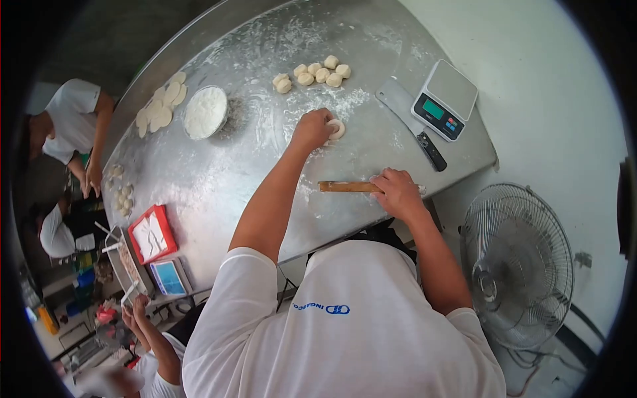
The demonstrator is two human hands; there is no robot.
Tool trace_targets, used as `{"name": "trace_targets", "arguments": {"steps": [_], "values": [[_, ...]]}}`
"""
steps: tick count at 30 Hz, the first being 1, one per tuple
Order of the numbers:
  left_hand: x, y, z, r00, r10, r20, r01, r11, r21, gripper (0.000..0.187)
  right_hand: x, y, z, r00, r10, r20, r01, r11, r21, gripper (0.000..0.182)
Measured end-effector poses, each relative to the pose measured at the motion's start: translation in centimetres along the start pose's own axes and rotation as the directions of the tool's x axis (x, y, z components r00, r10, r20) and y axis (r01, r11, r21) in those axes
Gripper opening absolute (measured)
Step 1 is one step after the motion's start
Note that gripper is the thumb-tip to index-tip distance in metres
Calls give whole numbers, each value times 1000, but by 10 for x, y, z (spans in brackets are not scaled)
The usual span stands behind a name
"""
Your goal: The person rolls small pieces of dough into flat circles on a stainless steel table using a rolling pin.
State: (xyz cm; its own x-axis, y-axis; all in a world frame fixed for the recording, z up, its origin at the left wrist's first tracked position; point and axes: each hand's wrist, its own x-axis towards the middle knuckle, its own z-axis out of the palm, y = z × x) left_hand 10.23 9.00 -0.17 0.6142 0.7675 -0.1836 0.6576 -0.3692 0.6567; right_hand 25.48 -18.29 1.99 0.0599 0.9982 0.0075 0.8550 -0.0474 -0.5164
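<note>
My left hand [312,131] is at a small round of dough [339,130] on the floured steel table, its fingers curled at the dough's near side. The dough's rim looks raised around a darker middle, and my fingers partly cover it. Nearer to my body, my right hand [399,193] is wrapped around a wooden rolling pin [346,187], which lies crosswise close to the table edge. Beyond my left hand sits a cluster of several dough balls [322,74].
A bowl of flour [205,113] and flat dough rounds [160,105] are at left. A cleaver [402,106] lies by a digital scale [444,101]. A red tray [154,233] stands near co-workers at left. A fan [517,265] is at my right.
</note>
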Motion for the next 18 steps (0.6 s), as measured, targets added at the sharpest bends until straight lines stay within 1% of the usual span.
{"name": "trace_targets", "arguments": {"steps": [1,2,4,8,9,10,11,14,16,17,18], "values": [[-1,0,-1,1000,-9,11,8,998,69,30,3,6,2,1000,-14,-1,14,1000,-25,30],[-6,-3,0,999,-44,31,43,999,21,30,3,11,4,1000,-24,5,24,999,-47,28],[-23,1,-6,992,-106,75,112,990,-80,29,3,21,9,997,-64,-39,62,997,-54,29],[-64,-10,4,972,-115,207,150,975,-167,25,-7,19,24,992,-64,-110,52,992,-112,31],[-75,-11,9,968,-110,226,153,972,-179,25,-9,19,28,994,-35,-100,21,989,-144,32],[-83,-10,13,963,-106,247,157,968,-197,25,-14,17,33,996,-5,-87,-10,984,-179,34],[-90,-11,17,960,-75,269,130,973,-190,24,-20,17,36,997,24,-69,-38,975,-218,36],[-102,-11,21,946,-30,322,90,981,-173,24,-20,1,40,994,39,-101,-60,975,-215,50],[-108,-4,11,931,-35,365,89,987,-134,25,14,1,46,989,87,-121,-122,940,-318,60],[-107,-7,8,940,-32,340,77,990,-121,26,38,2,49,983,117,-143,-162,917,-365,64],[-103,-10,8,949,-22,314,60,992,-110,27,65,0,46,982,120,-145,-167,909,-381,66]]}}
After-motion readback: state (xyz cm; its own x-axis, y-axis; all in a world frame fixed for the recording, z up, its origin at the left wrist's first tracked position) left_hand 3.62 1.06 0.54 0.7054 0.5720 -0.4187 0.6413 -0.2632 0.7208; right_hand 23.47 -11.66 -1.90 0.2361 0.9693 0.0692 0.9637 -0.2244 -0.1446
